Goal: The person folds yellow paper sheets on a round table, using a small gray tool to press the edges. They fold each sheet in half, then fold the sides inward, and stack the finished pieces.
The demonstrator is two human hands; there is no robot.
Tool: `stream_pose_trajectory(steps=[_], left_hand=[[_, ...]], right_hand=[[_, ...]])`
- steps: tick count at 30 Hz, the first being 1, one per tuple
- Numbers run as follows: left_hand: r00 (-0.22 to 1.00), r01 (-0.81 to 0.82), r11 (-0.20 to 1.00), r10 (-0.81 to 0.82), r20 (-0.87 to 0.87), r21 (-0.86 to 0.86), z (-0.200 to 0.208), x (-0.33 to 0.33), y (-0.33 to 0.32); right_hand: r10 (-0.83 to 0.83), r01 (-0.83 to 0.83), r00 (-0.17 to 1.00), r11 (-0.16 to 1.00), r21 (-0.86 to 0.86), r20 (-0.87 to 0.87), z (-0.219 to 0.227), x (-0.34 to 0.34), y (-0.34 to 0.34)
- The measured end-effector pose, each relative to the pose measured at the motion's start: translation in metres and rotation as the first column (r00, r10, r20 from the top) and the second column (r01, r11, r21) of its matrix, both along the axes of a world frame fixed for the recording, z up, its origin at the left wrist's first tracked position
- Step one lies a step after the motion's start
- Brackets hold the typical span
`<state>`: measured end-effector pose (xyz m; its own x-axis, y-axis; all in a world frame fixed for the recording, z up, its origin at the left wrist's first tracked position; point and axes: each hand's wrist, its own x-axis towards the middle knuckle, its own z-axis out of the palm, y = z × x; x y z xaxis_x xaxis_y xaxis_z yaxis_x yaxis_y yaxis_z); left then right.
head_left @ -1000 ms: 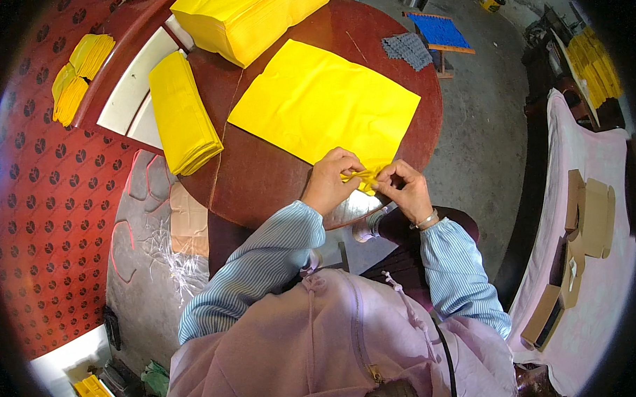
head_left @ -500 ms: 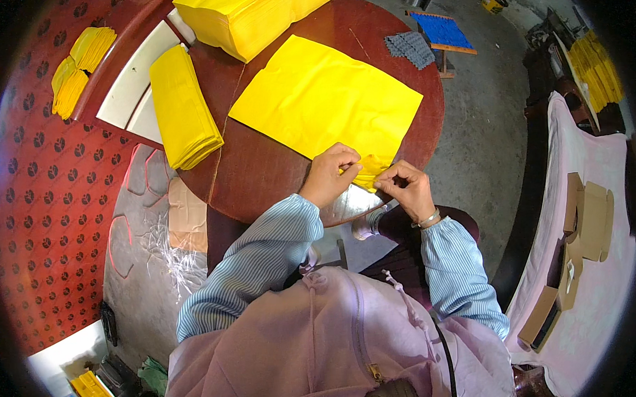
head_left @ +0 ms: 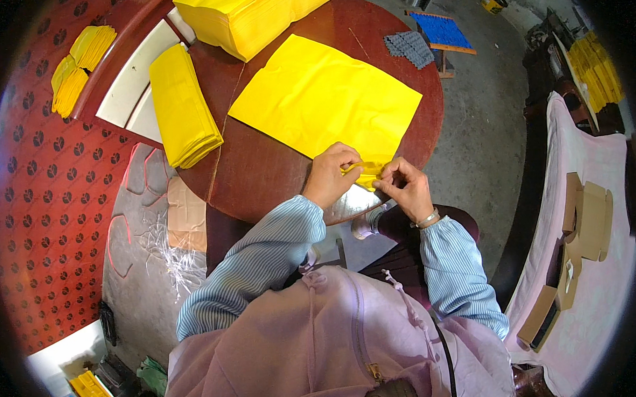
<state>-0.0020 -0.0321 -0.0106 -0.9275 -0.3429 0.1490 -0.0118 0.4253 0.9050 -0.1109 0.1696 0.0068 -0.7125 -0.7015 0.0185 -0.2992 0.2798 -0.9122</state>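
A flat yellow sheet point(head_left: 328, 93), cloth-like with soft creases, lies on the round brown table point(head_left: 261, 186). Its near corner is gathered between my two hands at the table's front edge. My left hand point(head_left: 333, 173) pinches one side of that gathered edge, thumb against fingers. From the right, my right hand point(head_left: 406, 187) pinches the other side, its thumb and forefinger pressed together. The folds right under my fingertips are partly hidden.
A tall yellow stack point(head_left: 249, 22) and a smaller folded yellow pile point(head_left: 182, 109) sit at the table's far left. A grey textured cloth point(head_left: 409, 50) lies by the right rim. Beyond stands a blue-topped stool point(head_left: 444, 32). Opened cardboard boxes point(head_left: 593, 220) rest on pink cloth at right.
Both hands keep their pinch on the near corner and have shifted only slightly. The gathered edge between them now shows a raised fold. The rest of the sheet has barely moved.
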Motion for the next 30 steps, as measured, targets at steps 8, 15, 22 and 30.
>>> stream_pose_trajectory(steps=[8,15,22,30], left_hand=[[0.999,0.017,0.998,-0.019,0.048,0.057,-0.001,-0.002,-0.006],[0.988,0.152,0.988,-0.152,0.034,0.028,0.007,0.004,-0.013],[0.987,0.15,0.988,-0.151,0.049,0.029,0.006,0.003,-0.01],[0.992,0.125,0.992,-0.125,0.024,-0.003,0.004,0.004,-0.006]], right_hand=[[0.047,-0.052,0.991,0.998,-0.033,-0.128,-0.001,0.0,0.001],[0.004,-0.005,0.999,1.0,-0.007,-0.048,-0.004,-0.002,0.0],[0.004,-0.004,1.0,1.0,-0.001,-0.023,-0.002,-0.001,-0.002],[0.007,-0.007,1.0,1.0,0.009,-0.021,-0.004,-0.002,-0.001]])
